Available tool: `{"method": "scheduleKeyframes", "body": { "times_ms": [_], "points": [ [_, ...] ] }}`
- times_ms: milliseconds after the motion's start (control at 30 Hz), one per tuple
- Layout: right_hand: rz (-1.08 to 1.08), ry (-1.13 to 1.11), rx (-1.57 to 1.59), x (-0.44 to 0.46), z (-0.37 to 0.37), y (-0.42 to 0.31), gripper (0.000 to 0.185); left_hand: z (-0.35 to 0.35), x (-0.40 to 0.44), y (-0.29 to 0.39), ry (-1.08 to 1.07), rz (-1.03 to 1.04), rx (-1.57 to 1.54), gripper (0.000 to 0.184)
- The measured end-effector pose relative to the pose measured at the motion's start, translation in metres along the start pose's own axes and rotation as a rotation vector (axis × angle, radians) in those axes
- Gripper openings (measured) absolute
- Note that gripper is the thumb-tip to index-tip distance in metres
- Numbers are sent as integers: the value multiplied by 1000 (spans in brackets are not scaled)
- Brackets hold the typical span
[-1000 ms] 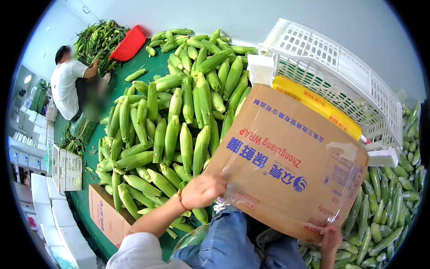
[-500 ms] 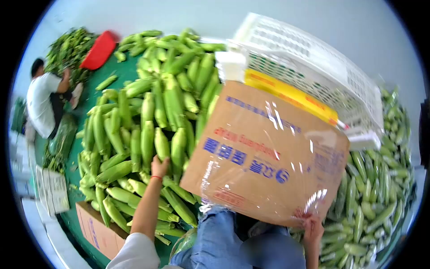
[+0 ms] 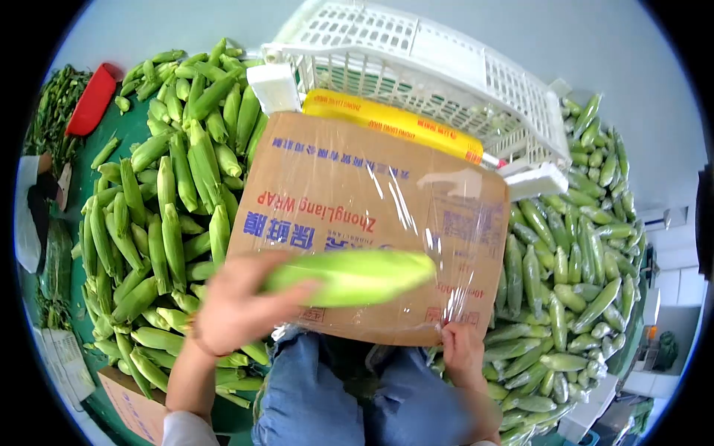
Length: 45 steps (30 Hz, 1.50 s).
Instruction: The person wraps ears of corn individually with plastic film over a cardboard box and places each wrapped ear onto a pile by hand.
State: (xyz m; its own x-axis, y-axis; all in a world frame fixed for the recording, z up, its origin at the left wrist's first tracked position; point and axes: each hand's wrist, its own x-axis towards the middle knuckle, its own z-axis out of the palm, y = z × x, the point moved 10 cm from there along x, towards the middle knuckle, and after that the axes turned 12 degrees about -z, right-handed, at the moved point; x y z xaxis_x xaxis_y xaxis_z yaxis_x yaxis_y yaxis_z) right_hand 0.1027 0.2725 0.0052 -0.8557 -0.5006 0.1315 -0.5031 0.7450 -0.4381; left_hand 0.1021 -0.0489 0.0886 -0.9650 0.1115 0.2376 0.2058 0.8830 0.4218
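Observation:
My left hand (image 3: 245, 301) is closed round the stalk end of an ear of corn in its green husk (image 3: 357, 276), held above the cardboard box (image 3: 327, 178). The ear lies nearly level, its tip pointing right. Clear plastic film (image 3: 398, 193) is spread over the box top, wrinkled and shiny. At the near right edge of the box, my right hand (image 3: 462, 348) pinches the film's edge. A yellow roll box of wrap (image 3: 394, 123) lies along the far side of the cardboard, between white end blocks.
Unwrapped corn (image 3: 156, 223) is heaped on my left, film-wrapped ears (image 3: 550, 282) on my right. A white plastic crate (image 3: 439, 78) stands behind the wrap. Far left are a red scoop-like container (image 3: 93, 100), leafy greens (image 3: 56, 119) and part of another person (image 3: 30, 215).
My left hand has lifted an ear of corn from the heap and brought it right, over the box. The view has turned, shifting everything leftward. My right hand stays at the film's edge.

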Motion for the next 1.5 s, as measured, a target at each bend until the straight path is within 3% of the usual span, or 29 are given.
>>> {"method": "scheduleKeyframes", "body": {
  "times_ms": [67, 133, 167, 233, 333, 367, 467, 500, 533, 600, 667, 733, 800, 867, 933, 1000, 1067, 1133, 1167, 1267, 1300, 1400, 1433, 1500],
  "points": [
    [91, -87, 116, 4, 0, 6, 9, 33, 25, 53, -3, 293, 70, 49],
    [280, -189, 358, -6, -14, 9, 8, 63, 42, 60, -130, 307, 14, 48],
    [352, -129, 588, -18, -20, 20, 20, 81, 47, 56, -223, 267, -40, 46],
    [190, 257, 1263, 22, -43, 0, 34, 98, 53, 52, -398, 183, -74, 45],
    [-164, 104, 349, 94, -10, -20, 41, 102, 56, 53, -269, 198, -79, 47],
    [-268, 48, 63, 113, 11, -37, 42, 97, 52, 53, -140, 219, -23, 56],
    [-271, 97, -26, 130, 23, -29, 45, 53, 8, 48, 126, 159, 53, 54],
    [-315, 148, -94, 130, 25, -26, 45, 60, -12, 31, 108, 51, 104, 45],
    [-305, 156, -86, 131, 23, -26, 44, 79, -30, 3, -9, -101, 92, 36],
    [-315, 169, -88, 141, 14, -32, 43, 89, -51, -37, -83, -86, -66, 21],
    [-383, 210, -109, 145, 11, -40, 39, 57, -6, -71, -76, -488, -311, 11],
    [-444, 215, -108, 151, 14, -42, 37, 23, 77, -49, 113, -193, -299, 12],
    [-463, 259, -76, 153, 13, -43, 35, 72, 135, -35, -73, 18, -330, 13],
    [-441, 287, -54, 153, 13, -34, 33, 149, 143, -2, -470, 78, -88, 13],
    [-313, 157, -37, 155, 19, -23, 31, 152, 132, 19, -388, 17, 71, 19],
    [-190, -14, -24, 146, 23, -25, 31, 135, 90, 42, -436, 27, 41, 24],
    [-87, -213, -34, 126, 29, -41, 33, 113, 46, 55, -623, -108, -100, 36],
    [-128, -199, 59, 104, 38, -60, 34, 80, 4, 93, -453, 65, -293, 51],
    [-159, -191, 108, 99, 42, -67, 35, 100, -6, 86, -577, 42, -280, 62],
    [-104, -78, 29, 113, 34, -52, 33, 119, 4, 64, -345, 91, -108, 60],
    [-93, -70, 94, 115, 33, -48, 28, 125, 6, 59, -380, 87, -130, 61],
    [-150, 240, 357, 115, 3, -46, 27, 112, 37, 48, -243, 54, -66, 58],
    [-209, 131, 324, 105, 4, -50, 30, 104, 52, 44, -119, 53, -61, 50],
    [-472, 85, 82, 100, 0, -85, 34, 116, 76, 26, -130, -41, -104, 43]
  ]
}}
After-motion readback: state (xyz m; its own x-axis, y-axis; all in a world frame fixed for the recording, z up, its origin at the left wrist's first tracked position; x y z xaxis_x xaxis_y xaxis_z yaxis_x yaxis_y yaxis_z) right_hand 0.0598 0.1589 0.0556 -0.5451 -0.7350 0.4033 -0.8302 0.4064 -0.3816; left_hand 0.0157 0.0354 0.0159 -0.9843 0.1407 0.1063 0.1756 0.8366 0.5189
